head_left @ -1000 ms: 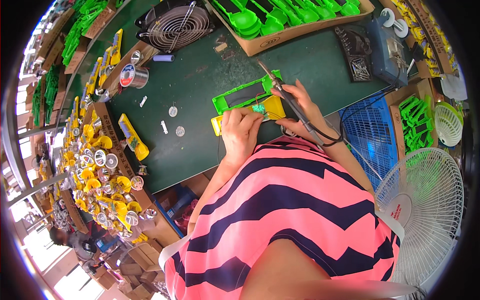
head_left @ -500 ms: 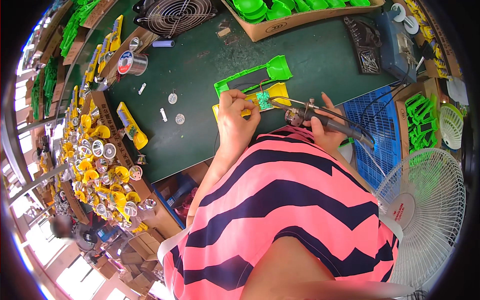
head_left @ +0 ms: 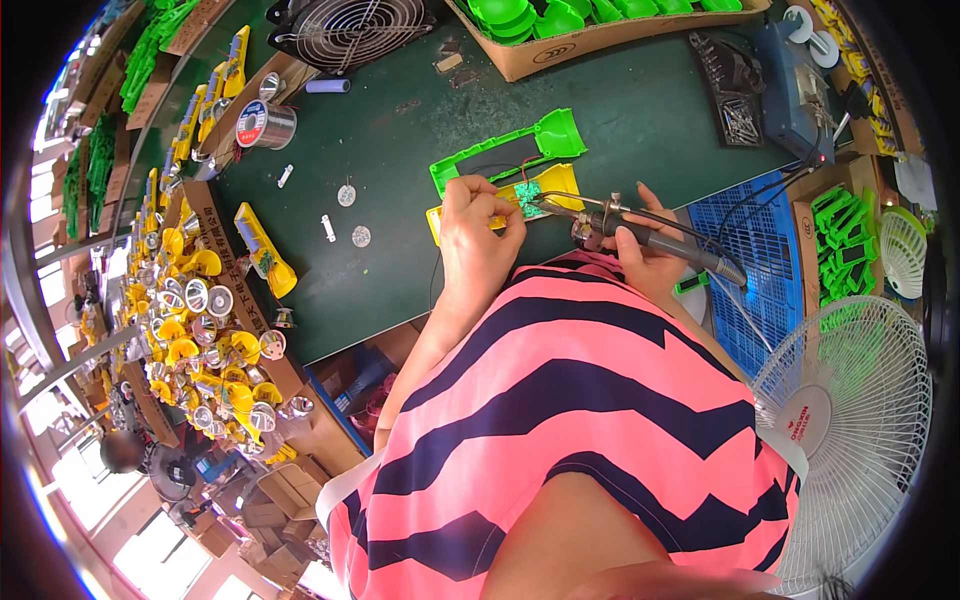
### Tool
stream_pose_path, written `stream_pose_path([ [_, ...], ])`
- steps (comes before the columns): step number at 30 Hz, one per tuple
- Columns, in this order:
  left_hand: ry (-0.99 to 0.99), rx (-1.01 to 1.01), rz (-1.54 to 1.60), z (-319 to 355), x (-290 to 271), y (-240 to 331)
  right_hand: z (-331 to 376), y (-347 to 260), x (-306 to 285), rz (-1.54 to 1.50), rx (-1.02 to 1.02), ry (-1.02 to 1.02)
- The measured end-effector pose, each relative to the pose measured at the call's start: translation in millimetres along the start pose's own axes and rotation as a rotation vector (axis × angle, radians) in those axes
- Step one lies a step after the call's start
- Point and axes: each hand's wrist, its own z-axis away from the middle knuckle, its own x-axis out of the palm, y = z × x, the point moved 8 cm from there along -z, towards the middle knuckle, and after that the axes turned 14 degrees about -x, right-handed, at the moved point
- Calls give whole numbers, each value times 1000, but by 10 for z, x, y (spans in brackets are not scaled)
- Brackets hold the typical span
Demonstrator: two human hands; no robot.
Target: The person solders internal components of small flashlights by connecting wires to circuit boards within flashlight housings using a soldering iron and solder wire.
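Observation:
My right hand (head_left: 632, 243) grips a soldering iron (head_left: 640, 232), its tip resting on a small green circuit board (head_left: 527, 192) set in a yellow plastic shell (head_left: 556, 182) on the green worktable (head_left: 420, 160). My left hand (head_left: 478, 228) is closed beside the board, pinching what looks like thin solder wire; the wire itself is hard to see. A green plastic housing (head_left: 510, 148) lies just beyond the yellow shell, with thin wires running to the board.
A solder spool (head_left: 265, 124) and a fan (head_left: 352, 30) stand at the far left. A yellow part (head_left: 264, 250) and small round discs (head_left: 354, 215) lie on the table. Boxes of green parts (head_left: 560, 25), a blue crate (head_left: 750, 250) and a white fan (head_left: 850, 430) surround me.
My head has tilted, so the work sits lower in view. The soldering iron has swung from upright to nearly level, with its tip now on the circuit board. My left hand stays by the board.

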Motion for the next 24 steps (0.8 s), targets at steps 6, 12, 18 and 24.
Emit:
stream_pose_path([
  [6, -4, -11, 15, -5, -4, 8, -18, 26, 6, 14, -75, -26],
  [12, -8, 1, -33, -12, -10, 24, -26, -9, 21, -4, -85, -41],
  [18, -12, 4, -45, -17, -11, 24, -95, -125, 24, 60, -226, -107],
  [24, -38, -14, -35, -25, 11, -1, -129, -189, 63, 58, -253, -125],
])
